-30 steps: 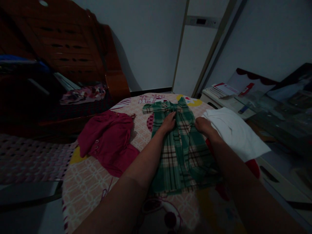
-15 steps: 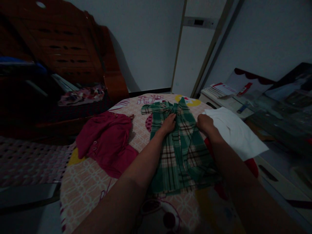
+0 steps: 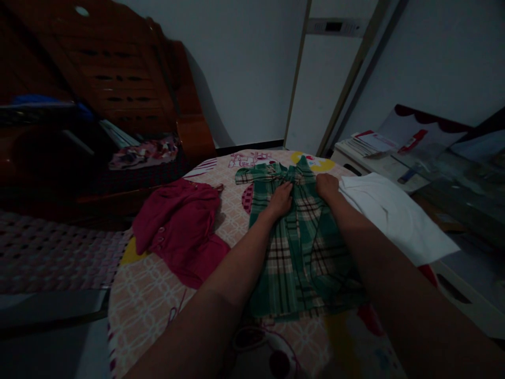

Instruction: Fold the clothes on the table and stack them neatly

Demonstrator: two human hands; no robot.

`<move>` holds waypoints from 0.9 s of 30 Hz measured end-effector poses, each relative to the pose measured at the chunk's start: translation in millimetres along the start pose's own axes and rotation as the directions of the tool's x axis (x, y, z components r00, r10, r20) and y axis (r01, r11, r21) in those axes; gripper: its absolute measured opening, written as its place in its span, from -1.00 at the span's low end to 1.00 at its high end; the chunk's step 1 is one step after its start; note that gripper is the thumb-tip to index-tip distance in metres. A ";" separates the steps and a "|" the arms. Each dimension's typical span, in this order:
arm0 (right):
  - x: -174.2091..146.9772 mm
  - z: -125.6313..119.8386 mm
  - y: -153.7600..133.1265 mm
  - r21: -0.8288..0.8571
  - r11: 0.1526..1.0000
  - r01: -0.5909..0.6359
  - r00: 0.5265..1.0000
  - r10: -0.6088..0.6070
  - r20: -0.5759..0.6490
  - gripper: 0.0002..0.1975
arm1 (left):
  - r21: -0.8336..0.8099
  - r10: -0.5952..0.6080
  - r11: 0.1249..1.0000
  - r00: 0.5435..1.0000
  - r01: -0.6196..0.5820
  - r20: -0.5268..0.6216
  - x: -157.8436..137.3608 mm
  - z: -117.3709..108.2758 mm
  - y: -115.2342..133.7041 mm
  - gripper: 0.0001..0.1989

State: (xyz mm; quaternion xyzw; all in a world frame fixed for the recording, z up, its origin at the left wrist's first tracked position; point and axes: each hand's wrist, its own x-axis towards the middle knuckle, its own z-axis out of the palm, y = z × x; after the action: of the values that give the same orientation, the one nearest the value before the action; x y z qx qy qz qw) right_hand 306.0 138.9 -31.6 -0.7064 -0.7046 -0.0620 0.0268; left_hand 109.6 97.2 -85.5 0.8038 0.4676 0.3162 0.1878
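Note:
A green plaid shirt (image 3: 280,252) lies spread on the round table, its collar end away from me and one short sleeve stretched out to the left. My left hand (image 3: 281,199) lies on the shirt front just below the collar, fingers extended over the cloth. At the shirt's upper right edge, my right hand (image 3: 328,187) is closed in a fist on the fabric; its fingertips are hidden. Left of the shirt is a crumpled magenta garment (image 3: 183,231) with buttons. A white folded cloth (image 3: 394,213) sits just right of my right hand.
A patterned pink tablecloth (image 3: 138,300) covers the table. Behind on the left stands a carved wooden bench (image 3: 118,68) with cloth on its seat. On the right, a low cabinet (image 3: 371,158) carries papers beside a glass top. A tall white appliance (image 3: 323,84) stands against the wall.
My right hand has moved up and left along the shirt's right edge, toward the shoulder. The left hand stays on the shirt front. The whole view has shifted slightly.

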 end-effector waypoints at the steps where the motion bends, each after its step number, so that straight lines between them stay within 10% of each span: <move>1: 0.3 0.2 0.4 0.003 1.000 -0.017 1.000 0.017 -0.022 -0.65 | 0.031 0.004 1.000 1.000 -0.003 -0.005 -0.6 -2.1 2.6 -0.41; 12: -23.5 -14.6 1.8 0.078 0.996 -0.052 0.998 0.054 -0.029 -0.65 | 0.260 -0.141 0.958 0.989 0.124 0.048 -8.5 -14.6 12.3 -0.41; 20: -130.0 -44.9 49.3 0.310 0.949 0.064 0.991 -0.025 -0.128 -0.73 | 0.041 0.044 0.998 0.987 -0.038 -0.156 -4.6 -38.3 49.8 -0.65; 27: -220.7 -43.0 72.2 0.599 0.784 0.162 0.984 -0.173 -0.040 -0.74 | -0.062 0.250 0.968 0.960 -0.244 0.129 -34.2 -48.9 111.8 -0.83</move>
State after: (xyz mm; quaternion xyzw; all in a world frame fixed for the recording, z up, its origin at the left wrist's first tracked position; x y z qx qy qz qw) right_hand 376.1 -85.8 -13.2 -0.5968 -0.7479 0.1678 0.2373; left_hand 134.6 12.7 5.6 0.8709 0.3424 0.2925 0.1966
